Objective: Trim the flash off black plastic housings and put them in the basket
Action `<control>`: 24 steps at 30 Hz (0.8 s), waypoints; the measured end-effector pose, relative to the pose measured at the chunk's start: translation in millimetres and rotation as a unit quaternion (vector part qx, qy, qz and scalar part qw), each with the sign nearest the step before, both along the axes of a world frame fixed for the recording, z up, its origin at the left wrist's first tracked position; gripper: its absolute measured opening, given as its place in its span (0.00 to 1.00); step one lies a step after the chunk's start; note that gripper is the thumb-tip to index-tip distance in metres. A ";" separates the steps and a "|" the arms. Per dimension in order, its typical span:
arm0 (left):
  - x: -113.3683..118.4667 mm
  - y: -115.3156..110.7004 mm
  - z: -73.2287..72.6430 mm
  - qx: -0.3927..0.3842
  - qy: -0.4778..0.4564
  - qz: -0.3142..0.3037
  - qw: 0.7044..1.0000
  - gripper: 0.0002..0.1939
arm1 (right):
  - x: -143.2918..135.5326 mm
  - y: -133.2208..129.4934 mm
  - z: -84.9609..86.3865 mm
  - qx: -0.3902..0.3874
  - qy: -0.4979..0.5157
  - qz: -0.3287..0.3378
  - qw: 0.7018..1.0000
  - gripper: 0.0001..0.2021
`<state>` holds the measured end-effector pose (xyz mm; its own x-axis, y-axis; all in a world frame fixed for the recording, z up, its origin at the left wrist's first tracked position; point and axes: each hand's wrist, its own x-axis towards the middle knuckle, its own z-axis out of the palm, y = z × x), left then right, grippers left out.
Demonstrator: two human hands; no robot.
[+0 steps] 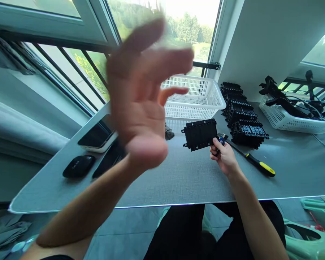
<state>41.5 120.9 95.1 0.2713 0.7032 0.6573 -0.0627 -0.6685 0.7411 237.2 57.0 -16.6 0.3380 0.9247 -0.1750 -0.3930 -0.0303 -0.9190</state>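
My left hand (143,97) is raised close to the camera, palm showing, its fingers apart and slightly curled with nothing in them; motion blurs it. My right hand (224,154) is closed at the right edge of a flat black rectangular plastic part (201,134) with small tabs along its sides, held above the table. A small blue piece with a metal end (222,138), perhaps a circuit board, shows at the right thumb. Beside that hand a screwdriver-like tool (260,165) with a yellow and black handle lies on the table, its far end partly hidden.
A white plastic basket (195,110) stands by the window. Stacked black plastic parts (245,115) are to its right, then another white basket (292,122) with black items and cables. A black case (78,166) and a phone-like device (95,135) lie left on the grey table (176,184).
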 end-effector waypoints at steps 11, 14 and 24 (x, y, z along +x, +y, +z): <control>11.5 22.5 -115.2 -0.341 0.003 -0.166 0.925 0.24 | -6.4 0.2 -4.1 0.012 0.007 -0.023 1.000 0.24; 7.9 15.9 -114.0 -0.372 -0.020 -0.205 0.905 0.23 | -9.5 -0.5 -5.4 0.012 -0.018 -0.022 1.000 0.24; 9.1 9.8 -114.3 -0.407 -0.018 -0.221 0.886 0.21 | 9.0 -17.9 11.5 -0.017 -0.289 -0.067 0.955 0.22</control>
<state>50.6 130.7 -19.2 0.6278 0.7783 -0.0042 -0.2190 0.1818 0.9586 246.2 39.1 -5.1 0.5029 0.8630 0.0475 0.1764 -0.0487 -0.9831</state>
